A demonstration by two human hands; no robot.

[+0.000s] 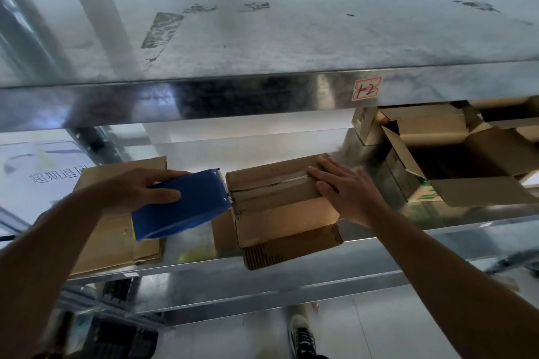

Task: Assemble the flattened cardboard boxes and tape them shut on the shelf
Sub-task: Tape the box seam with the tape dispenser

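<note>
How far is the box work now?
Done: the small box is folded, flaps closed. In hand: left hand holds the blue tape dispenser at its seam's end; right hand presses its top. Left: flattened cardboard lies unassembled; the open box at right is unsealed.

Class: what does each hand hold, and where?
Left hand grips the tape dispenser at its end away from the box. Right hand holds nothing; flat on the box.

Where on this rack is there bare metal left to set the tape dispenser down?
A narrow strip of the middle shelf lies bare between the flattened cardboard and the box under the right hand. The strip behind that box is bare too. The upper shelf has the most room. The right end is crowded with open boxes.
</note>
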